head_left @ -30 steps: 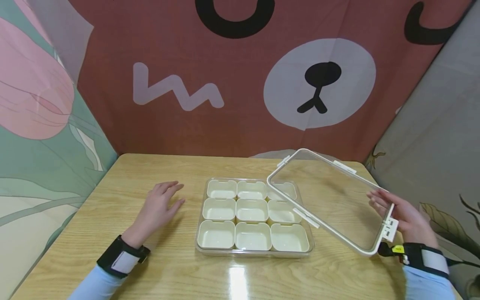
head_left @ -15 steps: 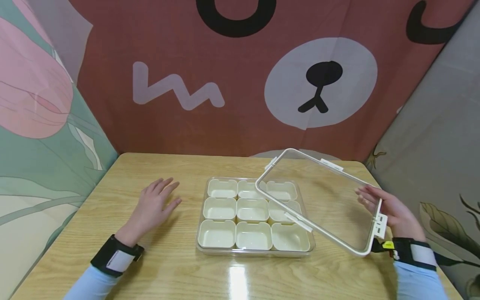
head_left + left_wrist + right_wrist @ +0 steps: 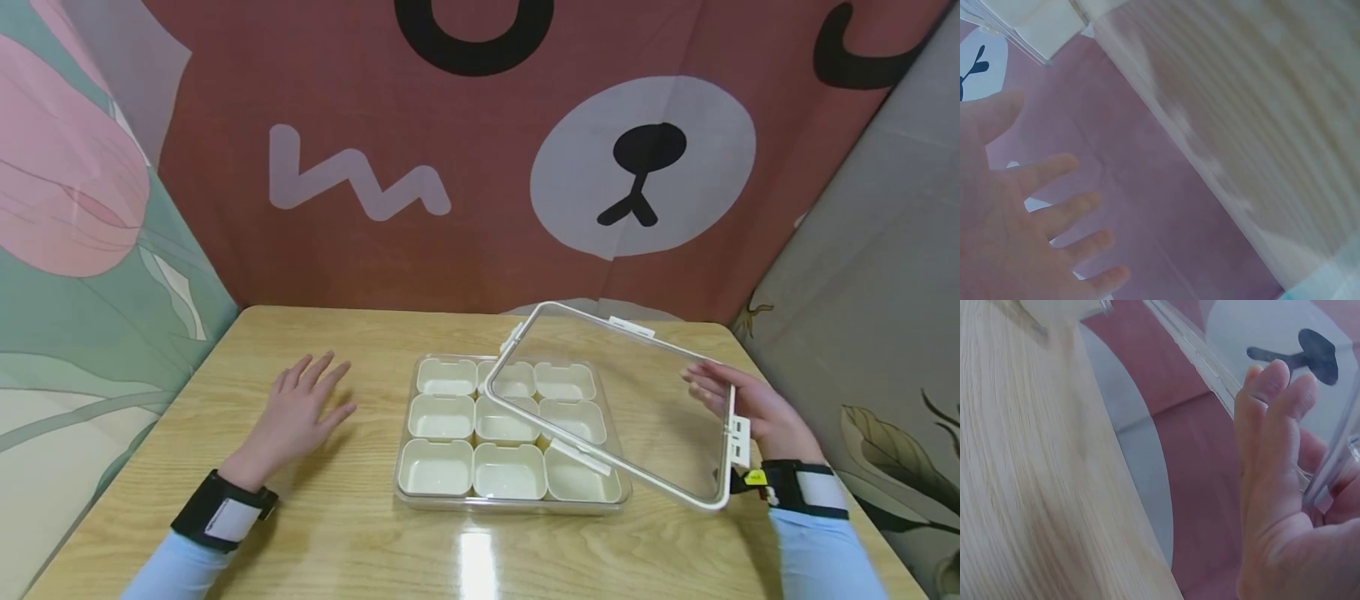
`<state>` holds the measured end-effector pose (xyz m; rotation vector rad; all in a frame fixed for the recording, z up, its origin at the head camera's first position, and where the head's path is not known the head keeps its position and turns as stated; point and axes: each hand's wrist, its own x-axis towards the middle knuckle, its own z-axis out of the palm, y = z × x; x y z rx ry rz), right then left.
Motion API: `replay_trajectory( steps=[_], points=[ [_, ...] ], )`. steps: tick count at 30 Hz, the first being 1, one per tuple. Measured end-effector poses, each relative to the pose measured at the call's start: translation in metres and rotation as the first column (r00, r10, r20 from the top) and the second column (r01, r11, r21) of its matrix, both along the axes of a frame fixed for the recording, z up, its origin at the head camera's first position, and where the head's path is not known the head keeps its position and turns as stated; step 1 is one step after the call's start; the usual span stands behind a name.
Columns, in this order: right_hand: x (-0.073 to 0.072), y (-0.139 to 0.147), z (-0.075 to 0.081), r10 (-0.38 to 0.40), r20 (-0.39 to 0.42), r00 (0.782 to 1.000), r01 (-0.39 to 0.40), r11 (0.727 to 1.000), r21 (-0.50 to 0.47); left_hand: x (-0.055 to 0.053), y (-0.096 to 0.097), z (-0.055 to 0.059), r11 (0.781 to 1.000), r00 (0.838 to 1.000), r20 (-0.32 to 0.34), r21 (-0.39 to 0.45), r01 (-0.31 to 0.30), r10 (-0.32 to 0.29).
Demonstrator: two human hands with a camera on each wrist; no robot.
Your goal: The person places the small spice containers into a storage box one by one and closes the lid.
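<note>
My right hand [image 3: 761, 412] grips the right edge of a clear lid [image 3: 637, 404] with a white rim and white side clips. The lid tilts in the air, its left part overlapping the tray in the head view. In the right wrist view, the lid's edge passes between thumb and fingers [image 3: 1279, 437]. Below sits a clear tray [image 3: 510, 505] on the table, with several cream square cups [image 3: 508, 473] set in rows; no contents show in them. Left of the tray, my left hand [image 3: 296, 417] hovers with spread fingers, holding nothing.
The light wood table [image 3: 360, 542] ends at the back against a red cloth [image 3: 352, 258] with a bear's face. Patterned cloths hang at the left [image 3: 82, 333] and right [image 3: 855, 292]. Both wrists wear black straps.
My right hand has carried the lid leftward, so it covers more of the tray in view. The left hand has drifted slightly left and its fingers have spread. The tray stays put.
</note>
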<state>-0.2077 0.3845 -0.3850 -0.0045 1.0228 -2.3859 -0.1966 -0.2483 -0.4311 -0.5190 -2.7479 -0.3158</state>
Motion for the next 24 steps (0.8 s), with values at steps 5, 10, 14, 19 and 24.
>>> replay_trajectory(
  steps=[5, 10, 14, 19, 24],
  points=[
    [-0.010, -0.014, 0.001, 0.036, 0.012, 0.999, -0.036, 0.999, 0.008, 0.000, -0.009, -0.002, 1.000, 1.000, -0.008, 0.006, -0.006, 0.006],
    [-0.019, -0.028, 0.003, 0.077, -0.015, 0.997, -0.076, 0.995, 0.070, 0.000, -0.017, -0.003, 1.000, 1.000, -0.022, 0.028, -0.011, 0.012],
    [-0.026, -0.041, 0.006, 0.127, -0.013, 0.992, -0.124, 0.982, 0.141, 0.002, -0.023, -0.002, 0.999, 1.000, -0.026, 0.041, -0.012, 0.013],
    [-0.034, -0.056, 0.010, 0.180, -0.004, 0.984, -0.175, 0.964, 0.200, 0.005, -0.029, -0.001, 0.999, 0.999, -0.038, 0.048, -0.026, 0.028],
    [-0.043, -0.067, 0.010, 0.274, -0.044, 0.961, -0.260, 0.944, 0.204, 0.007, -0.036, -0.002, 0.997, 0.999, -0.014, 0.054, -0.050, 0.051]
  ],
)
